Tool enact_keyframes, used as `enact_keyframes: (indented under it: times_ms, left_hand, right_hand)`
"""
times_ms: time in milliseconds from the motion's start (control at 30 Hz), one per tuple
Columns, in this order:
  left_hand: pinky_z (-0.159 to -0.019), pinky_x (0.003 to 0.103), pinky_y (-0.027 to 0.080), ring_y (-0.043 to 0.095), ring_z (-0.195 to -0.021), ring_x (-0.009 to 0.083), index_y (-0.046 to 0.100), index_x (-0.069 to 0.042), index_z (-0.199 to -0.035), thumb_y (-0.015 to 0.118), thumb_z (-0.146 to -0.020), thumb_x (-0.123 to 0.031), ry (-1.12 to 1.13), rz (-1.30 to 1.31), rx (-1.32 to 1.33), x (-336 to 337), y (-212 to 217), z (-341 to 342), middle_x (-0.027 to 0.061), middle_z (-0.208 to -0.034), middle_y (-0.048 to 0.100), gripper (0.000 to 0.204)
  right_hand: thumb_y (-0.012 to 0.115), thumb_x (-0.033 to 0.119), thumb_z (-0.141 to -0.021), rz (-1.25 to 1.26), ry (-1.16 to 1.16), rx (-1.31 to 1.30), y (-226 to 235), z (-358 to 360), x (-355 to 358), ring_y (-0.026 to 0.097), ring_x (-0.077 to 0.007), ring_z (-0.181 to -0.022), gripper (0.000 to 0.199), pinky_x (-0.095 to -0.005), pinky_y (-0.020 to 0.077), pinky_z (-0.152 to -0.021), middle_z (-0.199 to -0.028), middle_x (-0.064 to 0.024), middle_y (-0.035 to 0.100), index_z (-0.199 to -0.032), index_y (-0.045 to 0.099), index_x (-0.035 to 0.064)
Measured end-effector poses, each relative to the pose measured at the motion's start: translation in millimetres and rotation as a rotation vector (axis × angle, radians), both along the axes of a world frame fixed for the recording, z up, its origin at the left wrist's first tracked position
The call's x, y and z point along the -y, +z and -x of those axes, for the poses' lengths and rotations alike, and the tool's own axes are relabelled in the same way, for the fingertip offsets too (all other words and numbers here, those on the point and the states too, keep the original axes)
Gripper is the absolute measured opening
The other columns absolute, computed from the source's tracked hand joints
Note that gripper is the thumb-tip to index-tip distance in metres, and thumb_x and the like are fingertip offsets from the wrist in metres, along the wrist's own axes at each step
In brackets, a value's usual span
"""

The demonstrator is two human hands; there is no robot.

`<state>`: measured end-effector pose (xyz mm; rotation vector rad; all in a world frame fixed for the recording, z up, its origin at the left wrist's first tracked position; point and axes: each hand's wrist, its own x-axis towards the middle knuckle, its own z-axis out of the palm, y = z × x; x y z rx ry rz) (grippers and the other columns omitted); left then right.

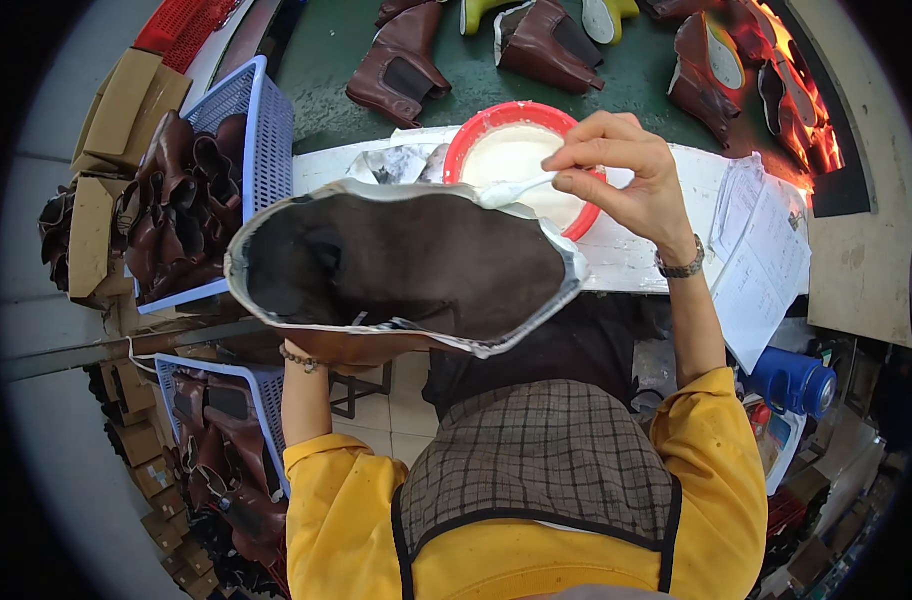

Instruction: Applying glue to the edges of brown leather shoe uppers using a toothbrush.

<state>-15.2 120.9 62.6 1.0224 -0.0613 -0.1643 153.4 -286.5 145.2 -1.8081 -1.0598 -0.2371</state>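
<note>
A brown boot upper [426,255] is held up in front of me, its wide opening with a pale, glue-whitened edge facing me and dark lining showing inside. My left hand is hidden behind the upper and holds it from below; only the wrist with its beaded bracelet [299,359] shows. Between thumb and fingers, my right hand [626,170] pinches a small white brush [516,190], whose tip touches the far edge of the upper. Just beyond stands a red bowl [459,150] of creamy white liquid, partly covered by the upper and my right hand.
Brown boots [401,65] lie on the green bench, some on the right under orange light. Blue baskets [271,130] full of boot uppers stand at the left beside cardboard boxes [131,105]. Written sheets [761,270] hang at the right, above a blue flask [788,380].
</note>
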Motion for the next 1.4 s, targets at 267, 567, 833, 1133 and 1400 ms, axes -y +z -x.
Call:
enact_keyframes:
  times_ms: [267, 567, 833, 1133, 1400]
  left_hand:
    - [-0.052, 0.028, 0.042, 0.057, -0.062, 0.0166, 0.070, 0.011, -0.102, 0.070, -0.062, 0.009, -0.033, 0.005, -0.015, -11, 4, 35, 0.0161, -0.088, 0.070, 0.040]
    - [-0.050, 0.027, 0.040, 0.055, -0.060, 0.0158, 0.069, 0.012, -0.103, 0.069, -0.062, 0.009, -0.070, -0.001, -0.012, 2, 8, 11, 0.0154, -0.085, 0.069, 0.041]
    - [-0.049, 0.027, 0.039, 0.053, -0.058, 0.0151, 0.069, 0.012, -0.104, 0.068, -0.062, 0.008, -0.155, -0.005, -0.027, 53, 5, 2, 0.0148, -0.083, 0.068, 0.042]
    - [-0.048, 0.027, 0.037, 0.051, -0.056, 0.0143, 0.068, 0.012, -0.105, 0.067, -0.061, 0.008, -0.188, -0.026, -0.024, 62, 12, -9, 0.0141, -0.080, 0.067, 0.043]
    - [-0.047, 0.027, 0.035, 0.049, -0.054, 0.0136, 0.068, 0.012, -0.105, 0.066, -0.061, 0.007, -0.212, -0.031, -0.028, 57, 16, -28, 0.0134, -0.078, 0.065, 0.044]
  right_hand:
    - [0.083, 0.011, -0.079, 0.043, -0.066, -0.131, -10, 18, 35, 0.065, -0.0125, -0.079, 0.015, -0.0303, 0.0408, -0.083, -0.086, -0.0003, 0.071, -0.093, 0.080, 0.0100]
    - [0.076, 0.017, -0.087, 0.592, -0.360, 0.218, -41, 0, 40, 0.062, -0.0162, -0.084, 0.006, -0.0362, 0.0367, -0.084, -0.086, 0.0018, 0.067, -0.088, 0.078, 0.0118]
    - [0.084, 0.007, -0.077, -0.154, -0.148, -0.062, 1, 8, 7, 0.065, -0.0137, -0.087, 0.020, -0.0301, 0.0423, -0.089, -0.092, -0.0005, 0.072, -0.097, 0.081, 0.0110]
    - [0.084, 0.006, -0.077, -0.128, -0.087, -0.092, -20, 13, 7, 0.063, -0.0149, -0.091, 0.017, -0.0312, 0.0424, -0.089, -0.091, 0.0004, 0.070, -0.094, 0.082, 0.0109]
    - [0.084, 0.008, -0.078, -0.208, -0.142, -0.127, -7, 12, 11, 0.064, -0.0134, -0.087, 0.019, -0.0298, 0.0415, -0.086, -0.092, -0.0005, 0.072, -0.097, 0.081, 0.0103]
